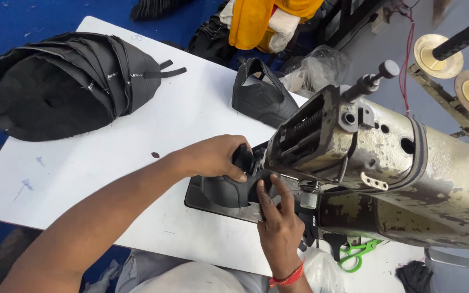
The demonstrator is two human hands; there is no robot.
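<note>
A black shoe-upper piece [225,191] lies under the head of a worn, paint-chipped sewing machine [386,163]. My left hand [215,156] grips the top of that piece beside the machine's needle end. My right hand [278,217], with a red band at the wrist, presses its fingers flat on the piece's near edge, just in front of the needle area. The needle itself is hidden behind the machine head and my fingers.
A fanned stack of black cut pieces [66,81] sits far left on the white table [109,163]. Another black upper [259,92] stands behind the machine. Green-handled snips [356,252] lie near the front edge. Thread cones [451,49] stand at right.
</note>
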